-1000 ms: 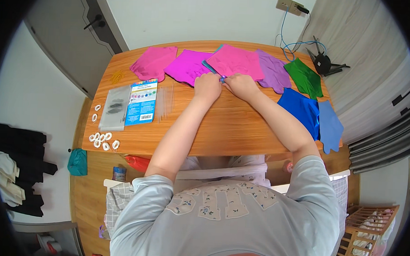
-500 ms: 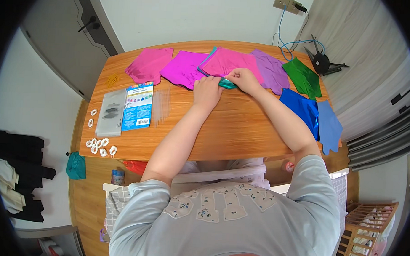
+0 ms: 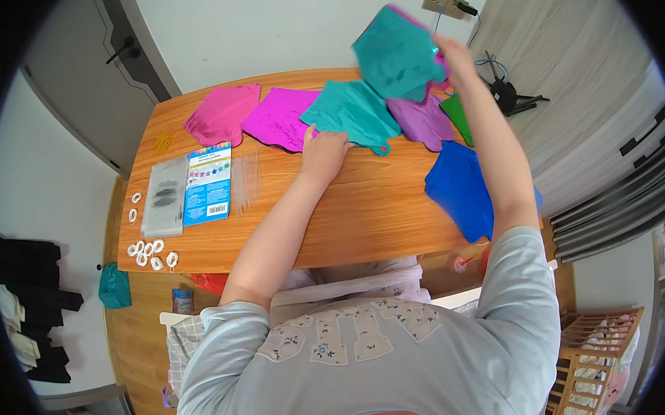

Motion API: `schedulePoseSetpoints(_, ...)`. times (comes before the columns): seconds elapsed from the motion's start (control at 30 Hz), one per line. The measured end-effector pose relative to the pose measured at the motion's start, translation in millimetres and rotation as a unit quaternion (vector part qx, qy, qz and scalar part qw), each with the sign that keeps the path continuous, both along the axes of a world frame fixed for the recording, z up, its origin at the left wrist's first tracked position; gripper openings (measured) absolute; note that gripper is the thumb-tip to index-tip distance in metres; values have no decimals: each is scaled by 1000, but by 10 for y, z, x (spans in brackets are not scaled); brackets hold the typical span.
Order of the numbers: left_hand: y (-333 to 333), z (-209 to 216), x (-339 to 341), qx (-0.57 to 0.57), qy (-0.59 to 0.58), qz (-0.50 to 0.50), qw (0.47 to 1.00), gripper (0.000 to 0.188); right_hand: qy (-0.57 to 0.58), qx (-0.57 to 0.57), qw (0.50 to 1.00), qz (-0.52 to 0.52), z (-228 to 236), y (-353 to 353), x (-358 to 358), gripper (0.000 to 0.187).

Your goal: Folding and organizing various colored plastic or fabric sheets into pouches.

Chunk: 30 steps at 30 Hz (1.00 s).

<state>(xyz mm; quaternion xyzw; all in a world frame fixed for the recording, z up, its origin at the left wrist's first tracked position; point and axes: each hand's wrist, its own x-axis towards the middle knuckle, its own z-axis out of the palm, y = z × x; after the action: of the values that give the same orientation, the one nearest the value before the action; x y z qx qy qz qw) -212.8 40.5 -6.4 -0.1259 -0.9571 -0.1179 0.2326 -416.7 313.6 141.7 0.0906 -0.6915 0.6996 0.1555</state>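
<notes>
Remotely, I have the right hand (image 3: 456,58) pinching the raised teal foil balloon (image 3: 395,54) over the table's (image 3: 373,202) far side; the left hand (image 3: 325,154), loosely spread, rests on the flat teal balloon's (image 3: 351,112) near-left edge, probably steadying it.

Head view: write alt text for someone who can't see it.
A person's right hand holds a teal foil shape above a wooden table, while the left hand rests at the lower edge of a second teal shape. A pink shape, blue shape and white rings lie there.
</notes>
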Motion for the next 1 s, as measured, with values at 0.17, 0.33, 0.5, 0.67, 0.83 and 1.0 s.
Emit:
schedulePoseSetpoints(0.17,-89,-58,16,-6,2,12,1000,22,208,210,945,-140,420,310,101,22)
schedulePoseSetpoints(0.33,-37,-21,6,-3,0,7,1000,24,441,584,677,-69,-79,316,471,28)
schedulePoseSetpoints(0.5,-8,-47,22,-8,7,-4,1000,24,400,682,604,97,-799,236,752,28)
schedulePoseSetpoints(0.67,-5,-47,14,-2,12,-9,1000,27,293,629,706,142,-1224,240,1049,25)
schedulePoseSetpoints(0.83,-8,-66,32,-5,10,-1,1000,25,190,655,724,98,-1194,133,1330,23)
schedulePoseSetpoints(1.0,2,-51,28,-7,4,-3,1000,26,242,669,698,82,-1285,174,1299,24)
